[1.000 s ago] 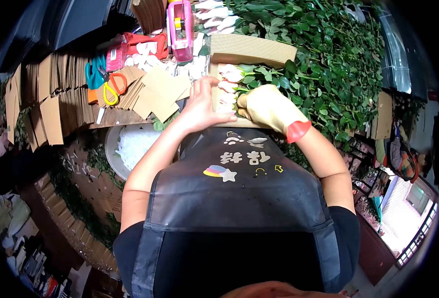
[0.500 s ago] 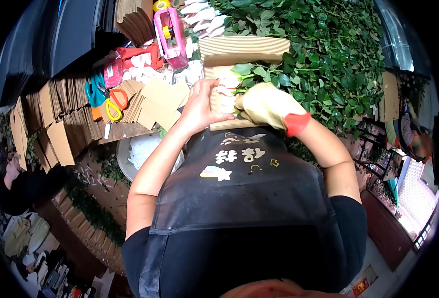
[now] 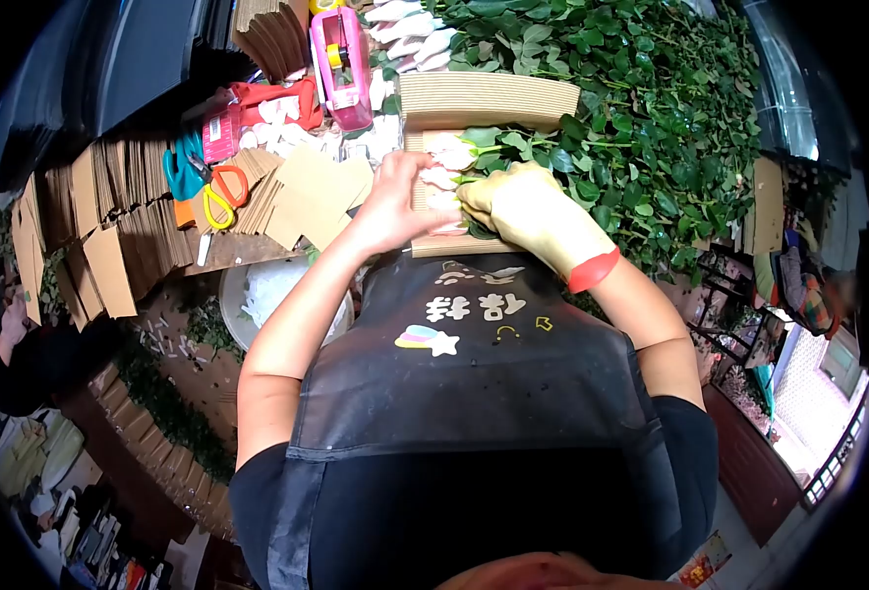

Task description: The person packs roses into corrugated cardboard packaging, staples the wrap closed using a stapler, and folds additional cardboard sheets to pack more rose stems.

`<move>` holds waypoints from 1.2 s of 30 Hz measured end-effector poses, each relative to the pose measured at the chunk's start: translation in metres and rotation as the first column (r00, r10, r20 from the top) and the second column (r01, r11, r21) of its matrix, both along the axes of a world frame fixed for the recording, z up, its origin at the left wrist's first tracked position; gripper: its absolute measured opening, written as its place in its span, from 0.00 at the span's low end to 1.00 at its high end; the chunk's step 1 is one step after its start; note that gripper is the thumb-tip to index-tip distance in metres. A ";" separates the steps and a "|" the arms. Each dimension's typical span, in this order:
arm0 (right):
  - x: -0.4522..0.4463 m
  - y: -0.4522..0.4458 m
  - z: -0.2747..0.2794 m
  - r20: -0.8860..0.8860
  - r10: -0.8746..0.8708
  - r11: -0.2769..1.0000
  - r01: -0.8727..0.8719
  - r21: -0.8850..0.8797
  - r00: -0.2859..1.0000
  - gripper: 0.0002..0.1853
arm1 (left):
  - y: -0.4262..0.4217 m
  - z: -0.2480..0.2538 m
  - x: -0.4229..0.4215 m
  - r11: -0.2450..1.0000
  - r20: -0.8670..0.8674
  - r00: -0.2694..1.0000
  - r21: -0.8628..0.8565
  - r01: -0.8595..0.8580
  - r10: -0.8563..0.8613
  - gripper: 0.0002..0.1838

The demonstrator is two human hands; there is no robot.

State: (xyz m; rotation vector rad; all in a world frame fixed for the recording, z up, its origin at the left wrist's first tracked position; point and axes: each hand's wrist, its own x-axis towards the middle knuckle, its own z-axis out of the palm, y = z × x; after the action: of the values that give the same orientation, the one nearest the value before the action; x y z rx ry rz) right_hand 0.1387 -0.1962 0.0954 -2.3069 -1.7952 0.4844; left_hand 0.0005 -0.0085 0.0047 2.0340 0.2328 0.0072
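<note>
We have both hands at the pale pink flowers (image 3: 450,151) on the ridged cardboard (image 3: 464,246).
Our bare left hand (image 3: 393,208) curves open beside the blooms, thumb apart from fingers; our gloved right hand (image 3: 528,210) bends its fingers in at the stems, though we cannot tell how firmly they grip. Green leaves (image 3: 641,138) spread to our right.

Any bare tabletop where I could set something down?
Only a thin strip of brown tabletop, between the loose brown cards and the table's near edge. It's crowded elsewhere: leaves cover the right; scissors, cards and a pink tape dispenser fill the left.
</note>
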 end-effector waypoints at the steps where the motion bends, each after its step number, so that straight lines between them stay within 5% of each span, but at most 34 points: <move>1: 0.002 0.000 0.004 -0.031 0.026 1.000 -0.026 0.013 0.999 0.08 | 0.001 -0.004 0.001 0.997 -0.009 0.999 -0.071 -0.032 0.032 0.43; 2: 0.003 0.000 0.013 -0.066 0.000 0.996 -0.006 -0.088 0.998 0.09 | -0.002 -0.007 -0.001 0.991 -0.026 0.997 -0.106 -0.077 0.075 0.36; 6: -0.001 0.001 0.032 0.062 -0.210 0.976 0.205 0.079 0.976 0.12 | -0.010 0.000 -0.005 0.995 0.077 0.992 -0.015 -0.098 0.098 0.34; 12: 0.021 0.010 -0.012 0.112 0.016 0.997 -0.007 -0.080 0.994 0.07 | -0.012 -0.009 -0.007 0.995 0.039 0.994 -0.037 -0.098 0.099 0.32; 17: 0.016 0.005 -0.001 0.092 0.015 0.994 -0.005 -0.110 0.996 0.08 | -0.028 -0.014 0.002 0.959 0.009 0.963 -0.101 -0.265 0.268 0.23; 21: -0.001 0.001 0.009 0.281 -0.318 0.945 0.328 0.010 0.906 0.18 | -0.031 -0.019 0.001 0.924 0.043 0.939 -0.200 -0.325 0.340 0.18; 26: 0.021 0.013 -0.017 0.043 -0.253 0.959 0.245 0.144 0.966 0.15 | -0.032 -0.022 0.002 0.937 0.034 0.942 -0.121 -0.329 0.335 0.31; 27: 0.025 0.017 -0.006 -0.058 -0.259 0.966 0.260 0.013 0.964 0.14 | -0.031 -0.021 0.001 0.932 0.005 0.940 -0.135 -0.336 0.340 0.34; 29: 0.032 0.011 -0.004 -0.098 -0.190 0.981 0.192 0.015 0.977 0.14 | -0.031 -0.020 0.002 0.914 -0.034 0.934 -0.191 -0.356 0.357 0.39; 31: 0.030 0.015 -0.009 -0.050 -0.187 0.982 0.186 -0.017 0.981 0.13 | -0.029 -0.018 0.006 0.940 0.161 0.928 -0.118 -0.319 0.335 0.39; 36: 0.014 0.013 -0.016 0.088 -0.166 0.983 0.159 0.089 0.982 0.13 | -0.028 -0.040 0.020 0.884 -0.054 0.911 -0.225 -0.410 0.409 0.33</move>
State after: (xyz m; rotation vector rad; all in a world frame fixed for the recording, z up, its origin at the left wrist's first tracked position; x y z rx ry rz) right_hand 0.1527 -0.1835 0.0796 -2.4311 -1.6147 0.2745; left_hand 0.0206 -0.0366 -0.0352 1.7191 0.6367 0.2301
